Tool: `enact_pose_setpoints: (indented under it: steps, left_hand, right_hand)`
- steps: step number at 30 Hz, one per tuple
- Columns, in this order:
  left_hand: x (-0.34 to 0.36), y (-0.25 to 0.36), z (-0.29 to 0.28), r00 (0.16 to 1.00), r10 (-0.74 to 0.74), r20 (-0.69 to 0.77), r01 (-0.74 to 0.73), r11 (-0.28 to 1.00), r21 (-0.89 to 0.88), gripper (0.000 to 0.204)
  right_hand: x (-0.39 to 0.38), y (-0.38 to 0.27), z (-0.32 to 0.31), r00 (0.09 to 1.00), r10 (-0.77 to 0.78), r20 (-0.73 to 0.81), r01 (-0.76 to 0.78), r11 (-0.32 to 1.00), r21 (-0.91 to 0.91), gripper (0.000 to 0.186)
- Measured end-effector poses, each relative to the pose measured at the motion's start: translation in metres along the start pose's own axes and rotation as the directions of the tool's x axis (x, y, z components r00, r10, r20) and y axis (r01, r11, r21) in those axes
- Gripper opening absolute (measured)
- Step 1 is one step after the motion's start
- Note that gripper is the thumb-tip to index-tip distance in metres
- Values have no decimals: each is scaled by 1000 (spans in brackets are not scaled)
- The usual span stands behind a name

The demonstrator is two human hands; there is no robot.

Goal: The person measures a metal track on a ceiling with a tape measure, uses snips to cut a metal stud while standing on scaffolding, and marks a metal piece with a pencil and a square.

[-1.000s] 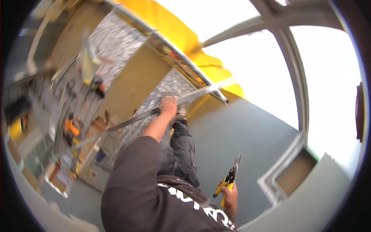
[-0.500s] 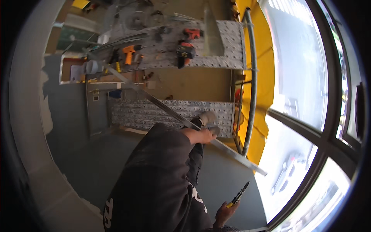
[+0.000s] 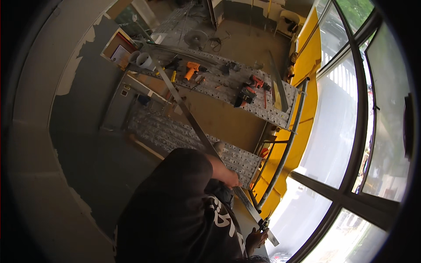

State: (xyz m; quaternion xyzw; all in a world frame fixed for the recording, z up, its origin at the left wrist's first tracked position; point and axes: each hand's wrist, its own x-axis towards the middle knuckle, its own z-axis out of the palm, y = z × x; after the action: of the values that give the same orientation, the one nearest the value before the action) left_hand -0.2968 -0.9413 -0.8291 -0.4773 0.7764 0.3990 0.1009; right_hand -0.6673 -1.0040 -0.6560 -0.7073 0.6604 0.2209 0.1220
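My left hand is closed on a long, narrow metal strip that runs diagonally from the upper left down to its end at the lower right. My right hand grips metal snips close beside that lower end; I cannot tell whether the jaws touch the strip. My dark sleeve and body hide part of the strip's surroundings. Below the strip is a perforated metal plank.
A second plank carries an orange drill, red-and-black power tools and buckets. A scaffold tube runs along a yellow panel beside large windows. A fan stands farther back.
My view has swung round. The snips have come from apart to beside the strip's end, and the strip now lies more steeply across the view, still held by my left hand.
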Motion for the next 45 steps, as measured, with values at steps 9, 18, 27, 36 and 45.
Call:
enact_pose_setpoints:
  steps: [9,18,27,36,45]
  left_hand:
    - [-84,-6,-45,998,22,62,-18,997,-70,68]
    - [-280,-166,-24,996,-65,66,67,997,-30,60]
    - [-414,-240,-31,996,-86,-3,86,996,32,64]
    - [-449,-207,-76,986,-134,100,118,981,151,72]
    - [-351,-87,-84,787,-25,-616,135,982,132,36]
  right_hand:
    - [-31,-49,-7,1000,2,-21,-2,1000,5,80]
    - [-76,-196,-27,979,-203,-5,203,977,-65,81]
    - [-113,-287,-40,838,-515,-178,498,857,-133,63]
    - [-159,-323,-70,742,-637,-208,645,763,-37,51]
    - [-164,-369,-137,663,-628,-407,694,720,20,51]
